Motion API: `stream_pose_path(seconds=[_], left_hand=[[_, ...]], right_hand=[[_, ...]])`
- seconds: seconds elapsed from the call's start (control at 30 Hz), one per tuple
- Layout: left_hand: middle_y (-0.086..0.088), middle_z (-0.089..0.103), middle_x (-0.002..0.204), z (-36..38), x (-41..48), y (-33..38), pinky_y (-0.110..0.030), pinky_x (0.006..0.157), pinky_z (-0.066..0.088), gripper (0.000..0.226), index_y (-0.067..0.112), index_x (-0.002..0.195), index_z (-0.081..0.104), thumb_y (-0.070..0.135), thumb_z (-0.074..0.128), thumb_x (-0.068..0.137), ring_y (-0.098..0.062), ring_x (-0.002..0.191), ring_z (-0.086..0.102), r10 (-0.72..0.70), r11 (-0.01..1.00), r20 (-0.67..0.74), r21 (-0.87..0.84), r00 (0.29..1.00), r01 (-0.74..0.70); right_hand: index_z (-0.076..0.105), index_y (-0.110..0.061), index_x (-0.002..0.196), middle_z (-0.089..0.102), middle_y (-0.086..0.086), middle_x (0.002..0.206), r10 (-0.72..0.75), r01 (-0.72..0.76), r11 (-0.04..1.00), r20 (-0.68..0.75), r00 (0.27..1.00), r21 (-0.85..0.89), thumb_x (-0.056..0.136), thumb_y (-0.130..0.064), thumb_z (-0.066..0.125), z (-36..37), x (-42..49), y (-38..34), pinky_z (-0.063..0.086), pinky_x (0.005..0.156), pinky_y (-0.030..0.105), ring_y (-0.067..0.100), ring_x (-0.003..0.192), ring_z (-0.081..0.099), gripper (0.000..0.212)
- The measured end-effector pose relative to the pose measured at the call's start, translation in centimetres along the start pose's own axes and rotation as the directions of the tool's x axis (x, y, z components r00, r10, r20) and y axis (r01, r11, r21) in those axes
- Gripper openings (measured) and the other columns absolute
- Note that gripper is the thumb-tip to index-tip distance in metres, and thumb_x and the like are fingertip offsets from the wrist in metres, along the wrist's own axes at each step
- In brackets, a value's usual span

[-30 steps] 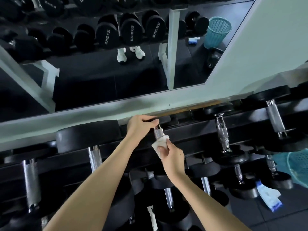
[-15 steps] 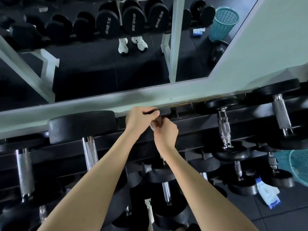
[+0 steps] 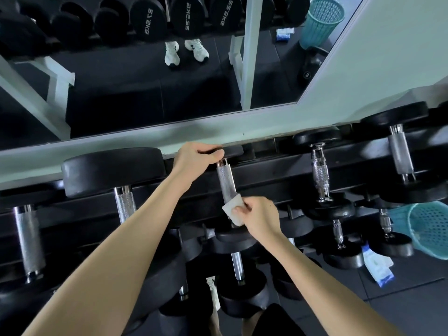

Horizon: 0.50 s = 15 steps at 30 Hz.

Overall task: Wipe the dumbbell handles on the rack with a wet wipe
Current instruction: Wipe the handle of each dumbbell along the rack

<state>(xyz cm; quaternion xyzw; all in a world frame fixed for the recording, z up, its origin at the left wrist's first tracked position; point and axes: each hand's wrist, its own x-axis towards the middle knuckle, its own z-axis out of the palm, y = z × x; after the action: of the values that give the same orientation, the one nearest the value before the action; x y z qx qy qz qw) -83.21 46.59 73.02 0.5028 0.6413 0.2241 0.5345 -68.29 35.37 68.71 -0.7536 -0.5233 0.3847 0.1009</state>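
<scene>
A black dumbbell rack (image 3: pixel 266 175) runs across the view below a wall mirror. On its top tier lies a dumbbell with a knurled chrome handle (image 3: pixel 225 183). My left hand (image 3: pixel 196 157) grips that dumbbell's far black head, fingers curled over its rim. My right hand (image 3: pixel 260 217) pinches a folded white wet wipe (image 3: pixel 234 210) wrapped round the handle's near end. The near head is mostly hidden under my right hand.
Other chrome-handled dumbbells sit left (image 3: pixel 124 204) and right (image 3: pixel 320 175) on the top tier, more on lower tiers. A teal basket (image 3: pixel 429 229) and a wipes packet (image 3: pixel 378 267) lie on the dark floor at right. The mirror (image 3: pixel 145 88) reflects racks and shoes.
My right hand slid the wipe from the far end of the handle, beside my left hand, down to its near end. My left hand kept its hold on the far head.
</scene>
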Motion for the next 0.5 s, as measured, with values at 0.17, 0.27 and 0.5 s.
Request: stream_pose_path(seconds=[0.17, 0.27, 0.5], left_hand=[[0.017, 0.068, 0.1, -1.1, -0.1, -0.6, -0.02, 0.094, 0.041, 0.022, 0.028, 0.104, 0.071, 0.021, 0.071, 0.083, 0.003, 0.102, 0.058, 0.019, 0.996, 0.06, -0.083, 0.998, -0.014], [0.012, 0.069, 0.107, -2.2, -0.4, -1.7, -0.014, 0.093, 0.041, 0.024, 0.026, 0.107, 0.069, 0.015, 0.067, 0.086, 0.003, 0.106, 0.059, 0.083, 0.989, 0.09, -0.129, 0.992, -0.071], [0.012, 0.071, 0.104, -2.1, -0.3, -2.5, -0.025, 0.101, 0.042, 0.022, 0.03, 0.097, 0.071, 0.014, 0.066, 0.085, -0.005, 0.109, 0.061, 0.119, 0.974, 0.082, -0.205, 0.989, -0.1]], right_hand=[[0.07, -0.013, 0.084, 0.066, -0.004, 0.068, -0.009, 0.043, 0.931, -0.096, 0.995, 0.362, 0.088, -0.02, 0.061, 0.2, 3.1, -4.4, 0.04, 0.059, 0.025, 0.01, 0.062, 0.056, 0.012], [0.051, -0.015, 0.056, 0.041, -0.012, 0.042, 0.024, -0.003, 0.828, -0.03, 0.999, 0.56, 0.086, -0.014, 0.059, 0.2, 4.5, -5.7, 0.028, 0.048, 0.023, 0.003, 0.04, 0.032, 0.031], [0.07, -0.015, 0.107, 0.071, 0.001, 0.08, -0.023, -0.057, 0.835, 0.139, 0.99, 0.548, 0.088, -0.019, 0.063, 1.3, 1.3, -1.5, 0.045, 0.058, 0.017, 0.005, 0.067, 0.059, 0.02]])
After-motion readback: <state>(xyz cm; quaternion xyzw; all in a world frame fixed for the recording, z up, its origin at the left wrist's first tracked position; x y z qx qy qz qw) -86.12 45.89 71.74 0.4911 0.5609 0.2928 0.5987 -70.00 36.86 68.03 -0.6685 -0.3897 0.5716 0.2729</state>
